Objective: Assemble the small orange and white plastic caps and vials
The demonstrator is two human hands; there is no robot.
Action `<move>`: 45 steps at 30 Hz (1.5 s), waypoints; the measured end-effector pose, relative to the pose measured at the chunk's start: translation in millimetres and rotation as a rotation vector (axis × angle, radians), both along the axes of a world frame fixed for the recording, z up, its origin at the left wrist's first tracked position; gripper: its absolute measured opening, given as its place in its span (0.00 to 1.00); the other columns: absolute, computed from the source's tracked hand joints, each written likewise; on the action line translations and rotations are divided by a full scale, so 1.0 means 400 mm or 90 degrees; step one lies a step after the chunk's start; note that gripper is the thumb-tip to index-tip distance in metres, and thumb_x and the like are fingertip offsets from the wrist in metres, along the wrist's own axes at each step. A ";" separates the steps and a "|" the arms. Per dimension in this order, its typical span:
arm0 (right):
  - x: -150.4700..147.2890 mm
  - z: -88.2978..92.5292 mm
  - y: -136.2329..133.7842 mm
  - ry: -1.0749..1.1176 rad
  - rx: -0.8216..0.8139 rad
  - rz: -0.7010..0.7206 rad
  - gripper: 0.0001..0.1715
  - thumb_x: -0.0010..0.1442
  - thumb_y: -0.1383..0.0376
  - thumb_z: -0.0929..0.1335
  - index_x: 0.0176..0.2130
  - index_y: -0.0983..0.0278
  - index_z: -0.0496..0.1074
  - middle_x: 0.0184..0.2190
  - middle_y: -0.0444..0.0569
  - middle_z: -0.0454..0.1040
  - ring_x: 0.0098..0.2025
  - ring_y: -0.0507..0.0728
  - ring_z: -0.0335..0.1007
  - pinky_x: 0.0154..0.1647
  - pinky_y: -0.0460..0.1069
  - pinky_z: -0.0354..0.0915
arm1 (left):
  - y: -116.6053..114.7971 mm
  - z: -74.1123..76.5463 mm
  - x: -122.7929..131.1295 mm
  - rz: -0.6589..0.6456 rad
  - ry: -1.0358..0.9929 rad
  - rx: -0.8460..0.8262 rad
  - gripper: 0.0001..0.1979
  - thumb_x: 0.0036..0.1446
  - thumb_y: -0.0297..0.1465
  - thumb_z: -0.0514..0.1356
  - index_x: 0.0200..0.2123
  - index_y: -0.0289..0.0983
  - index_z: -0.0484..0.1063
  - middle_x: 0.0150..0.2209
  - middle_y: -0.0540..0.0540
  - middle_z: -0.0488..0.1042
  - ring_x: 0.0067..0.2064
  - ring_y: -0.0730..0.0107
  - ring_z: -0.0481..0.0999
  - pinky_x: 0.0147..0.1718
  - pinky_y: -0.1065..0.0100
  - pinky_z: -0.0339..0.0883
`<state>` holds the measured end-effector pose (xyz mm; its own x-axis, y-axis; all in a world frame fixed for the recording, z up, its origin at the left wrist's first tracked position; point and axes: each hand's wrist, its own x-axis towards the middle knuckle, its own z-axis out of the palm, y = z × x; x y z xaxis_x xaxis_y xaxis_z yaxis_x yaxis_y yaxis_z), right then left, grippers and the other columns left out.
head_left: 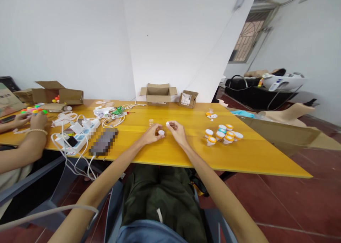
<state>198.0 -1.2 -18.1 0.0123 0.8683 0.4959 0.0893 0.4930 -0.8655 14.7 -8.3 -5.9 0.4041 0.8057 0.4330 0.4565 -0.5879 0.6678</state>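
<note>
My left hand (pixel 153 135) is closed around a small white round cup (pixel 161 132) above the yellow table (pixel 170 152). Just to its right, my right hand (pixel 176 130) pinches a small white piece (pixel 167 124) between thumb and fingers. The two hands are close but apart. Behind my left hand stands a small clear piece (pixel 151 122). To the right of my hands, several small clear containers with orange, white and teal tops (pixel 222 130) are grouped on the table.
At the back stand an open cardboard box (pixel 158 94) and a smaller box (pixel 188 99). Orange and white pieces (pixel 211 115) lie back right. Left are a phone (pixel 104 142), a power strip (pixel 82 136) with cables, and another person's hands (pixel 38 121) by colourful pieces.
</note>
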 end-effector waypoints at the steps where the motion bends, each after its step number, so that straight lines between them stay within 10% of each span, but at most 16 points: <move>1: 0.001 -0.002 0.003 0.013 -0.006 0.008 0.17 0.54 0.50 0.72 0.35 0.60 0.75 0.35 0.50 0.81 0.39 0.58 0.76 0.43 0.53 0.73 | 0.002 -0.003 0.000 -0.007 0.001 -0.013 0.19 0.50 0.32 0.69 0.46 0.38 0.72 0.43 0.45 0.76 0.44 0.62 0.76 0.49 0.59 0.70; 45: -0.015 0.030 -0.042 -0.138 0.005 0.065 0.06 0.52 0.61 0.69 0.30 0.58 0.78 0.31 0.44 0.82 0.35 0.58 0.77 0.42 0.52 0.70 | 0.028 -0.016 -0.002 -0.100 -0.118 -0.156 0.19 0.48 0.33 0.72 0.42 0.35 0.72 0.40 0.45 0.78 0.43 0.64 0.78 0.46 0.62 0.70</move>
<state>191.9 -17.8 -6.2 -0.1836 0.8553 0.4845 0.2220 0.5162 -0.8272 13.7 2.7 -12.3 0.4642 0.8289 0.3123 0.2308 -0.4536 0.8608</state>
